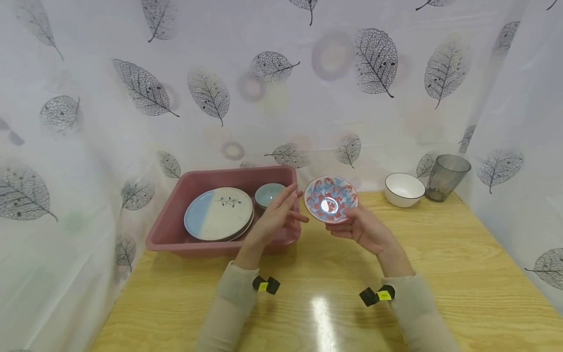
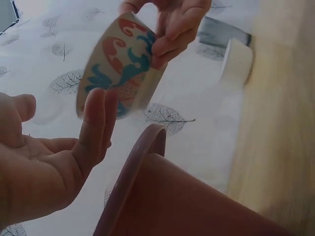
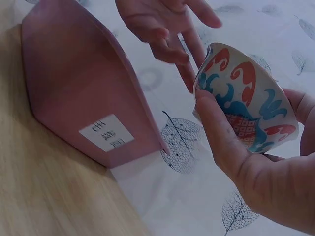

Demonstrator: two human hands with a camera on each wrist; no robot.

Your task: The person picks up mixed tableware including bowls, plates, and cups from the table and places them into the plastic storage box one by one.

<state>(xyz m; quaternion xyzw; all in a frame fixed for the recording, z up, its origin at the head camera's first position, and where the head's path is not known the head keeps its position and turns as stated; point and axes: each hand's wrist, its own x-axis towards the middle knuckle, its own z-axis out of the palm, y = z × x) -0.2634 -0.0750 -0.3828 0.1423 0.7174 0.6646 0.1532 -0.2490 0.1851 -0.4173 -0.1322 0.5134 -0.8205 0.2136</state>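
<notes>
I have the right hand (image 1: 366, 231) pinching the red-and-blue patterned bowl (image 1: 331, 198) right of the pink tub (image 1: 193, 250), the left hand (image 1: 276, 215) spread and empty, and a weak pinch could drop it.

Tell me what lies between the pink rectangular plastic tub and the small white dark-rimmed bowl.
In the head view, the round red-and-blue patterned bowl, held by the right grip; the left grip also juts partly past the edge of the tub.
</notes>
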